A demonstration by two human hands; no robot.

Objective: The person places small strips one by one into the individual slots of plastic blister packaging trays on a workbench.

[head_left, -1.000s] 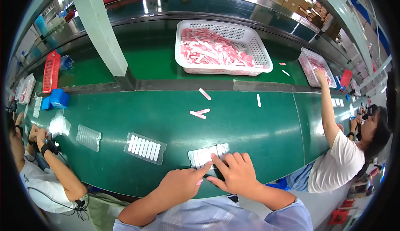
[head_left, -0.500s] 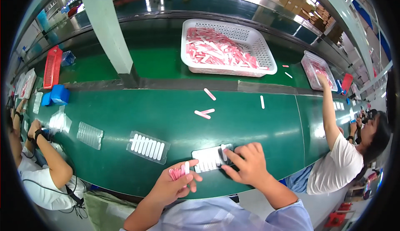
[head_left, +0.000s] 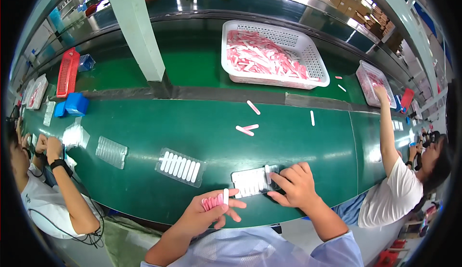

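Observation:
My left hand point(head_left: 211, 208) is closed around a bunch of small pink-and-white nail files point(head_left: 211, 201). One white nail file point(head_left: 225, 196) stands up at its thumb, and a fingertip meets the left end of a clear plastic tray point(head_left: 239, 177). Several white nail files lie side by side in that tray. Over its right end is my right hand point(head_left: 293, 185), index fingertip against a white nail file point(head_left: 267, 174) there. Thumb and index are apart, the thumb by the tray's near edge; the other fingers curl.
To the left lie a filled clear tray point(head_left: 180, 167) and a clear tray without files point(head_left: 111, 152). Loose files point(head_left: 253, 107) are scattered ahead, before a white basket point(head_left: 276, 81) heaped with them. A post point(head_left: 139, 36) rises from the bench. People sit on both sides.
The whole view has shifted, so the bench sits a little further right. My hands and the tray keep nearly the same positions relative to each other. The left co-worker's hands have moved.

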